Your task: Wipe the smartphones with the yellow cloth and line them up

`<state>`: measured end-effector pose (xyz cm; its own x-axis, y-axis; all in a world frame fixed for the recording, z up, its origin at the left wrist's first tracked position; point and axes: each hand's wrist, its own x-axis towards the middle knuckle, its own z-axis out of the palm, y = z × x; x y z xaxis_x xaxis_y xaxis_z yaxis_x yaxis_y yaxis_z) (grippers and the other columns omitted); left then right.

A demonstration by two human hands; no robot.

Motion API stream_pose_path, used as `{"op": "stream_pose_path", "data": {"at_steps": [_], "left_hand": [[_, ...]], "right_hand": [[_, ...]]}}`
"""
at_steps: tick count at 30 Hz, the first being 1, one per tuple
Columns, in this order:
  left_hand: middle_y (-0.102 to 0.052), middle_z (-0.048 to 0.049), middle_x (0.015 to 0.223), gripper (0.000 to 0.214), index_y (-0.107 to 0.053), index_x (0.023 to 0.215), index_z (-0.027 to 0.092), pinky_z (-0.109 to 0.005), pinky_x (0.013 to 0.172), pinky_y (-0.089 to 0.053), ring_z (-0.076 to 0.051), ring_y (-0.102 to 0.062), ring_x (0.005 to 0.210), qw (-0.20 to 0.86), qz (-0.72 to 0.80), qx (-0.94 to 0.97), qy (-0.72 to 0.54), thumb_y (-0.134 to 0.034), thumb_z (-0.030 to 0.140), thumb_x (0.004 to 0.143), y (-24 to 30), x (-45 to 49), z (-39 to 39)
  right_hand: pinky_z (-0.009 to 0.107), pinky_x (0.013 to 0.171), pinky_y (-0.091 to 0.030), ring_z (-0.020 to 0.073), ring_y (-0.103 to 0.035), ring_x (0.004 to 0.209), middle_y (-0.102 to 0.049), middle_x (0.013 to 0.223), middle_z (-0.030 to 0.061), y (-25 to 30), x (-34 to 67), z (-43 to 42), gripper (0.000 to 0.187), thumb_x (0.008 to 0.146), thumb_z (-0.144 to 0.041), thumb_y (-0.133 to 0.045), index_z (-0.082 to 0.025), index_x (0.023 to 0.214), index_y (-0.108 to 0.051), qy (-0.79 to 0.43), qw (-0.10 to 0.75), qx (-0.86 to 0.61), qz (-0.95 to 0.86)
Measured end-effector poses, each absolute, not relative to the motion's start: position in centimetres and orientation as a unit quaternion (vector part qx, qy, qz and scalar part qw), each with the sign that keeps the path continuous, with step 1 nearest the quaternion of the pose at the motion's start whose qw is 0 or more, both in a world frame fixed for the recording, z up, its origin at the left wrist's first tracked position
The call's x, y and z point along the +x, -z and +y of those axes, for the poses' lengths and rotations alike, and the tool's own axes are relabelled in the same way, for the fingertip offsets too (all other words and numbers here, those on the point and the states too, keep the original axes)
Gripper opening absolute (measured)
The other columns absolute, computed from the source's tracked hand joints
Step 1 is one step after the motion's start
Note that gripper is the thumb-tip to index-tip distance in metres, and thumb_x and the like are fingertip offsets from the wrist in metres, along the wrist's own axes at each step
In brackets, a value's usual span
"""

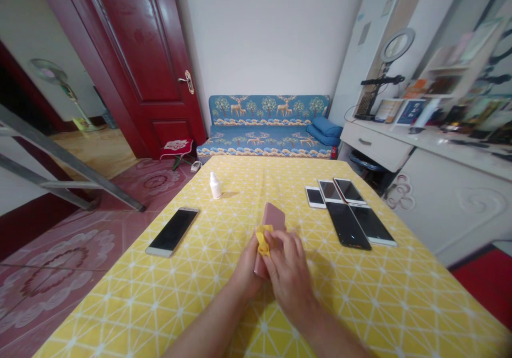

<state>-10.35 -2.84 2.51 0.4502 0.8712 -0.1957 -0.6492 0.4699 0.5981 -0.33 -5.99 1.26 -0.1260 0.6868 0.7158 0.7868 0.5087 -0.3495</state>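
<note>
Over the middle of the yellow patterned tablecloth (360,294), my left hand (246,272) grips a pink phone (273,216) from below, its back facing me and its top end tilted away. My right hand (290,272) has its fingers pressed on a small yellow cloth (263,242) against the lower part of that phone. Both hands are closed around what they hold.
A small white bottle (215,185) stands further back on the left. A phone with a dark screen (173,231) lies near the left edge. Several more phones (348,208) lie in a group at the right. Behind the table are a blue sofa (268,128), a red door (148,54) and a white desk (440,176).
</note>
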Motion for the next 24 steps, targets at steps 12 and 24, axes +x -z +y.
{"op": "stream_pose_path", "data": {"at_steps": [12, 24], "left_hand": [[-0.068, -0.0195, 0.109, 0.046, -0.058, 0.120, 0.007, -0.037, 0.064, -0.055, -0.030, -0.065, 0.096, 0.867, 0.233, 0.268, -0.351, -0.056, 0.038, 0.084, -2.7, -10.7, -3.1], [-0.070, -0.0142, 0.103, 0.043, -0.061, 0.115, 0.008, -0.038, 0.087, -0.050, -0.025, -0.066, 0.094, 0.795, 0.222, 0.096, -0.556, -0.041, 0.034, 0.087, -2.3, -11.7, -0.6]], "right_hand": [[0.038, 0.075, -0.040, 0.0218, -0.049, 0.085, -0.056, 0.088, 0.0070, -1.0, 5.6, -3.0, 0.035, 0.098, -0.029, -0.038, -0.018, 0.123, -0.059, 0.115, 0.440, -0.608, -0.651], [0.029, 0.065, -0.046, 0.0176, -0.058, 0.070, -0.062, 0.075, 0.0040, 0.0, 1.1, -5.1, 0.023, 0.092, -0.032, -0.047, -0.018, 0.084, -0.064, -0.216, 0.490, -0.535, -0.653]]}}
